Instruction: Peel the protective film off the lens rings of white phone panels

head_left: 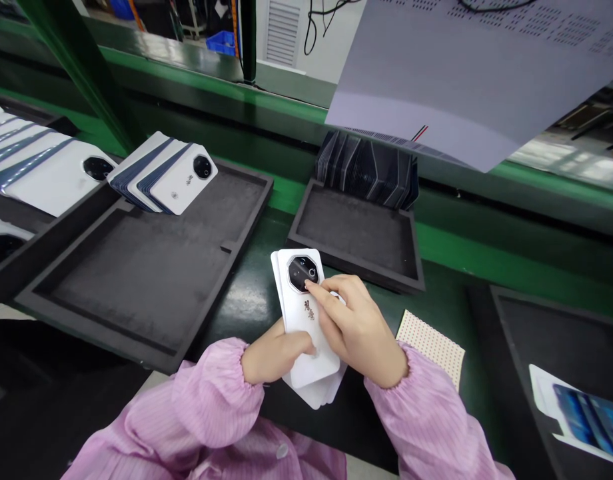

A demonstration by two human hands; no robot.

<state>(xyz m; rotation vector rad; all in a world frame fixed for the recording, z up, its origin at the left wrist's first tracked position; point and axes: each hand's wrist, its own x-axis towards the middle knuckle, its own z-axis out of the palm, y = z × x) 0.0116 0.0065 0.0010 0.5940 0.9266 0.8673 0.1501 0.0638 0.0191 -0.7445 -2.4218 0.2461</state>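
Note:
My left hand (275,355) grips a small stack of white phone back covers (306,327) from the left side, its thumb across the top one. My right hand (354,330) rests on the top cover, with the index fingertip at the edge of its dark octagonal camera window (301,272). A small white bit shows by my right fingers; I cannot make it out. Both sleeves are pink. Another fanned stack of white covers (162,173) leans in the far corner of the large black foam tray (136,273) on the left.
A smaller black tray (359,233) lies ahead, with a row of dark upright sheets (369,170) behind it. A dotted sheet (431,343) lies by my right wrist. More white covers (36,167) sit far left. A black tray with a blue-printed piece (584,413) is right. A grey paper (466,73) hangs overhead.

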